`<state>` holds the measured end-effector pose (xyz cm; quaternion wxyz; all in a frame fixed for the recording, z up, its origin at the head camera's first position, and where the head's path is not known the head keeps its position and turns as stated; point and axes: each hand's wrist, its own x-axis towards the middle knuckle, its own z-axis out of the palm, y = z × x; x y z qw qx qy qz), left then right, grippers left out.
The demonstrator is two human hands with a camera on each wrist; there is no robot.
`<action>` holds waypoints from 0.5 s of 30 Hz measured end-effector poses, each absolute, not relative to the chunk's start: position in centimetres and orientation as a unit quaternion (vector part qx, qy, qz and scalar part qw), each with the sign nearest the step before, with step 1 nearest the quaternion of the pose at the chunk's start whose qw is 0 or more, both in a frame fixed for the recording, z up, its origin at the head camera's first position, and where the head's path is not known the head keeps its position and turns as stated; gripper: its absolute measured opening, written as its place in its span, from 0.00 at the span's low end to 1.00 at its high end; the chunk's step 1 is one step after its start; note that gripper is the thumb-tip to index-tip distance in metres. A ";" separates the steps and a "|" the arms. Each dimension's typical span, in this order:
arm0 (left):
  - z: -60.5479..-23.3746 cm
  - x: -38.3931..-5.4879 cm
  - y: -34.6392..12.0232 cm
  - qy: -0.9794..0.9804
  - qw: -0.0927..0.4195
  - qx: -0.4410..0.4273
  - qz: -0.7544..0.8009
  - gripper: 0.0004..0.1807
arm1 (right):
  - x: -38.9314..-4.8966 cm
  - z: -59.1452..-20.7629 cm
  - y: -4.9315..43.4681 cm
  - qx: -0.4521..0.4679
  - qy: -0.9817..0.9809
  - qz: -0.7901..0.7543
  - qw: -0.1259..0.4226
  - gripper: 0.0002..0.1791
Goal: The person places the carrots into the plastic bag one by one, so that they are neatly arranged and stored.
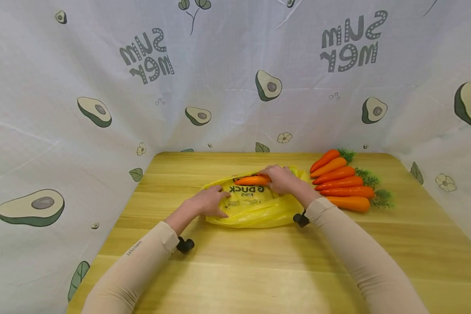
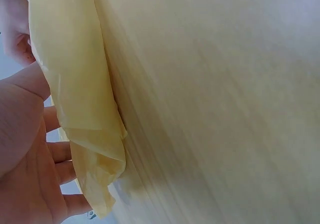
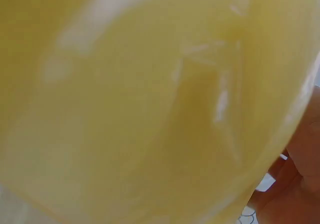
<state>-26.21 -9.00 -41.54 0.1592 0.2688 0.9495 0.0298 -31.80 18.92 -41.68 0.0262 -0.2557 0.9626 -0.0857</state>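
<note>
A yellow plastic bag [image 1: 255, 218] with dark "G Duck Kids" print lies on the table, its mouth spread apart. Inside the opening, my right hand [image 1: 280, 179] holds an orange carrot [image 1: 249, 180] by its thick end, the tip pointing left. My left hand [image 1: 209, 201] lies at the bag's left edge with fingers and thumb spread over the opening. The left wrist view shows those fingers [image 2: 60, 171] reaching behind the bag's edge. In the right wrist view, yellow plastic fills most of the picture and covers the carrot; part of the right hand [image 3: 295, 184] shows at the edge.
Several orange carrots [image 1: 339, 182] with green tops lie in a fanned row right of the bag, close to my right forearm. The wooden table [image 1: 235, 270] stretches toward me. A white curtain [image 1: 235, 87] printed with avocados stands behind and beside it.
</note>
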 end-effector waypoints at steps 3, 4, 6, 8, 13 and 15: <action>-41.5 -26.2 -8.9 0.950 0.157 0.268 0.031 0.42 | -31.9 -41.7 18.8 -0.266 0.959 -0.091 0.022 0.24; -41.5 -26.2 -8.9 0.950 0.158 0.268 0.031 0.42 | -31.8 -41.7 18.7 -0.270 0.958 -0.094 0.023 0.24; -41.5 -26.1 -8.9 0.950 0.159 0.268 0.028 0.42 | -31.7 -41.7 18.6 -0.274 0.956 -0.100 0.029 0.24; -41.5 -26.0 -8.9 0.950 0.159 0.269 0.023 0.42 | -31.6 -41.7 18.4 -0.276 0.955 -0.103 0.031 0.23; -41.5 -26.1 -8.8 0.949 0.153 0.274 0.016 0.42 | -31.6 -41.7 18.3 -0.277 0.955 -0.101 0.026 0.24; -41.4 -26.1 -8.8 0.950 0.153 0.273 0.017 0.43 | -31.8 -41.5 18.3 -0.279 0.955 -0.096 0.027 0.25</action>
